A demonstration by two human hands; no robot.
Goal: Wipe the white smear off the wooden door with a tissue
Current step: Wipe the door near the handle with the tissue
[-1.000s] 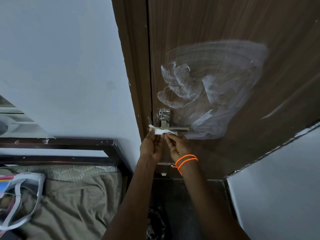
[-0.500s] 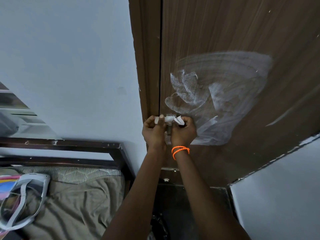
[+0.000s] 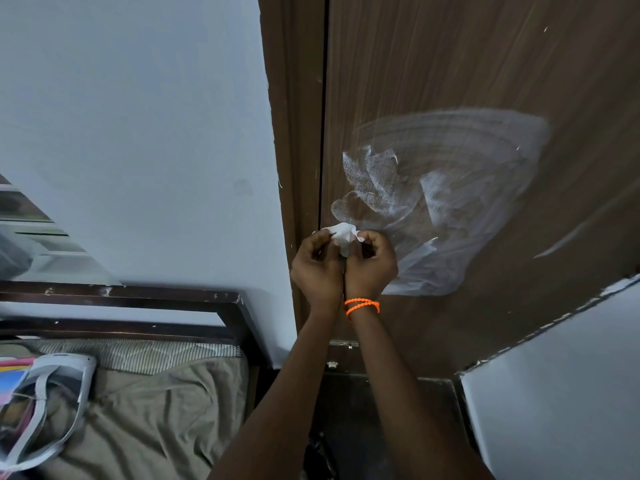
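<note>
A brown wooden door fills the upper right, with a broad white smear swirled across its middle. A crumpled white tissue is pinched between both hands just below the smear's left lobe, near the door's edge. My left hand grips the tissue's left side and my right hand, with an orange bead bracelet at the wrist, grips its right side. The hands hide the door handle behind them.
The door frame runs beside a pale wall on the left. A dark bed frame with an olive sheet and a white bag lies lower left. A white panel stands at lower right.
Both hands have risen with the tissue from below the door handle to just under the smear, now covering the handle. The tissue has been bunched up between the fingers.
</note>
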